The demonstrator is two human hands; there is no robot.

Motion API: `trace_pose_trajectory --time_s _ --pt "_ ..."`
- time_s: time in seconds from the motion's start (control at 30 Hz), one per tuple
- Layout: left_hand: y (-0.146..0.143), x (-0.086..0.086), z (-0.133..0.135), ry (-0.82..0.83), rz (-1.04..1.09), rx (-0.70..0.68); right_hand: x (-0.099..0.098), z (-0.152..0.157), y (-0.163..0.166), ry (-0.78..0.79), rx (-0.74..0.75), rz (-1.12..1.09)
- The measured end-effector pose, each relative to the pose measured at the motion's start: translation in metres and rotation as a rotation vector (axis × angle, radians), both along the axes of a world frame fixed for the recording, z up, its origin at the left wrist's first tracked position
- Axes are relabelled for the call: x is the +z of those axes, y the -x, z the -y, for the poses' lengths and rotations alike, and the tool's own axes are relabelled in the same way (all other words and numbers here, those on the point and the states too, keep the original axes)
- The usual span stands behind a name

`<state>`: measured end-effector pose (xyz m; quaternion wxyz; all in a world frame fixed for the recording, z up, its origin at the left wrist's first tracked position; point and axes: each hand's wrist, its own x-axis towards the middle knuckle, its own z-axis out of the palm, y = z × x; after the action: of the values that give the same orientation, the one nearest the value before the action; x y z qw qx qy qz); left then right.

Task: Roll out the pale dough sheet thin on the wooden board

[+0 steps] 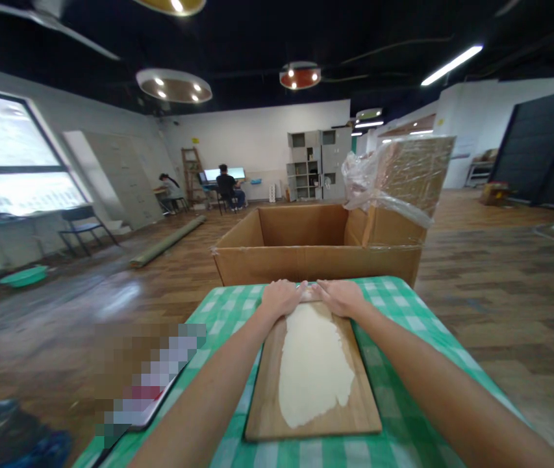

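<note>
A thin, pale sheet of dough (312,370) with ragged edges lies along a wooden board (267,390). At the board's far end, my left hand (282,297) and my right hand (339,297) are side by side with their fingertips pointing toward each other. Both are closed over a pale bar that looks like a rolling pin (310,294), lying across the far edge of the dough. Only a short piece of it shows between the hands; the fingers cover the rest.
A green-and-white checked cloth (403,364) covers the table under the board. At its left edge lies a blurred-out flat device (154,390). Beyond the table stands a large open cardboard box (315,263) with plastic wrap. Two people (228,185) sit at the back.
</note>
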<state>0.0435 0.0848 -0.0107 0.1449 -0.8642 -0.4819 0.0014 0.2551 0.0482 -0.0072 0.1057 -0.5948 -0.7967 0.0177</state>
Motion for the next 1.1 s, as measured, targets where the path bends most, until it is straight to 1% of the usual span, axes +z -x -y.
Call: trace_pose_trajectory --time_s 0.07,0.13,0.23,0.37,0.47,0.53,0.6,0.67,0.77,0.87,1.0,1.1 --pt "0.0 -0.002 0.014 -0.028 0.025 -0.022 -0.003 0.015 0.0 -0.06 0.044 -0.003" --pt "-0.001 -0.002 0.03 -0.068 0.092 0.009 -0.005 0.032 -0.001 -0.099 0.066 -0.009" --pt "0.0 0.0 0.057 -0.102 0.177 0.06 -0.008 0.058 -0.003 -0.095 0.072 -0.037" --pt "0.006 0.002 0.099 -0.096 0.172 0.027 -0.01 0.098 -0.006 -0.063 0.102 -0.066" --pt "0.012 -0.001 0.126 -0.12 0.2 0.024 -0.009 0.129 -0.011 -0.07 0.149 -0.076" --pt "0.015 -0.004 0.137 -0.118 0.205 0.011 -0.005 0.144 -0.016 -0.064 0.189 -0.085" --pt "0.017 -0.006 0.141 -0.098 0.195 -0.003 -0.001 0.151 -0.02 -0.054 0.226 -0.091" --pt "0.017 -0.005 0.136 -0.082 0.189 -0.003 0.003 0.148 -0.022 -0.058 0.239 -0.085" --pt "0.013 -0.002 0.114 -0.079 0.194 0.023 0.005 0.125 -0.018 -0.066 0.194 -0.051" --pt "0.005 0.001 0.081 -0.058 0.181 0.038 0.003 0.09 -0.013 -0.056 0.138 -0.032" --pt "-0.002 0.003 0.036 -0.048 0.093 -0.037 0.003 0.04 -0.01 -0.025 0.105 -0.015" --pt "-0.004 0.003 0.009 -0.031 0.045 -0.024 0.004 0.008 -0.009 0.025 0.056 0.024"
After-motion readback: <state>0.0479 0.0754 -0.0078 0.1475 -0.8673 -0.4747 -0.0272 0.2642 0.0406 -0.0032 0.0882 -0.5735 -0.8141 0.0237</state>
